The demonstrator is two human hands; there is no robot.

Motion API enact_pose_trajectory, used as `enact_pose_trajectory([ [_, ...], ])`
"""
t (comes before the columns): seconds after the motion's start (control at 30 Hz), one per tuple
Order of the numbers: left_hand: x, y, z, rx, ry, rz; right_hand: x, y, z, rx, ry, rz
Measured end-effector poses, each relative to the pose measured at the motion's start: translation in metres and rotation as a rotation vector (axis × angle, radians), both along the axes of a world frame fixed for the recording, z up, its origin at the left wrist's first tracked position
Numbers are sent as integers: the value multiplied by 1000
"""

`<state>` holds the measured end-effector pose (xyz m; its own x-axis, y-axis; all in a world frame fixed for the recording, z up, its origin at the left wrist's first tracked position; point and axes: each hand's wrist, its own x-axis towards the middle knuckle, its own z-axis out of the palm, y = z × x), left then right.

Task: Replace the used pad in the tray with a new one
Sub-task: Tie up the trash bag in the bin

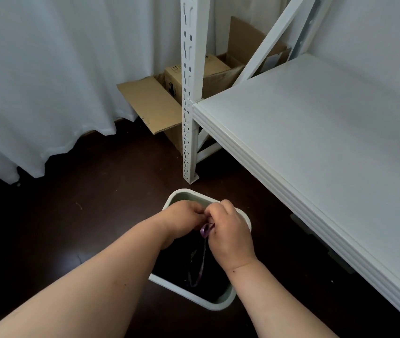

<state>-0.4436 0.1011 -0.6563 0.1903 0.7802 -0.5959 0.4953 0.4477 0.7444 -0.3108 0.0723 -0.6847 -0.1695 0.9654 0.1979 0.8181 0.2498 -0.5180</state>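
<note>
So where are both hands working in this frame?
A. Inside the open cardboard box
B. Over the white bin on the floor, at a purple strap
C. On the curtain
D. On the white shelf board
B: the left hand and right hand meet above the white bin, fingers at the purple strap.

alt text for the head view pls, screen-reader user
Both hands, left hand and right hand, pinch a purple drawstring over a black bag inside a white bin on a dark floor, beside a white shelf.
</note>
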Motion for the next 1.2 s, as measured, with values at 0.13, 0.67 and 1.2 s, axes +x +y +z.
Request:
enact_pose_trajectory([
  [0.13, -8, -3, -9, -47, -88, 73, 5, -2, -3, -25, 36, -23],
  [0.67, -28, -2, -8, 333, 648, -85, 38, -17, -2, -496, 264, -181],
  [1.2, -34, 4, 5, 381, 379, 354, 36, -11, 30, -211, 364, -660],
])
